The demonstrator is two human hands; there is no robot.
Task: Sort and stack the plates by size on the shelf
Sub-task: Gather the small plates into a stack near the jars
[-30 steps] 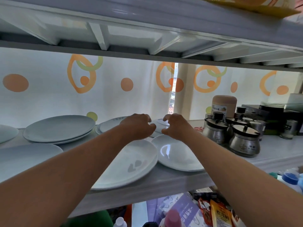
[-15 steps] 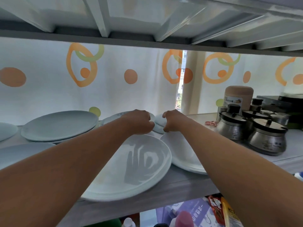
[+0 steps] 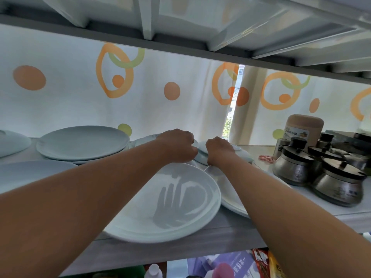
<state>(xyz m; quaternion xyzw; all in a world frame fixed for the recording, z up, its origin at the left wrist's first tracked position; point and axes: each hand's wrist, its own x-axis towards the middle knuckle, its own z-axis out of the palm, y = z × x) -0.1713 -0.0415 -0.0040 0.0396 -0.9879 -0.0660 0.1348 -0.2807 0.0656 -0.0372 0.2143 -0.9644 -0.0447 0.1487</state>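
Note:
Both my arms reach over the shelf (image 3: 200, 239) to a small white plate (image 3: 202, 153) at the back. My left hand (image 3: 177, 146) curls round its left rim and my right hand (image 3: 218, 150) grips its right side. The fingers are hidden behind the knuckles. A large white plate (image 3: 170, 203) lies in front under my left forearm, and a second plate (image 3: 224, 187) lies partly under my right arm. Two stacked plates (image 3: 82, 143) sit at the back left. Another plate (image 3: 143, 140) shows behind my left hand.
More plates lie at the far left (image 3: 12, 141) and front left (image 3: 30, 175). Lidded metal pots (image 3: 293, 167) (image 3: 339, 185) and a brown canister (image 3: 305, 127) crowd the right end. The upper shelf (image 3: 180, 39) hangs low overhead; a curtain (image 3: 80, 101) closes the back.
The view has come closer and lower over the shelf. Both hands stay at the small back plate and have drawn tighter on its two sides.

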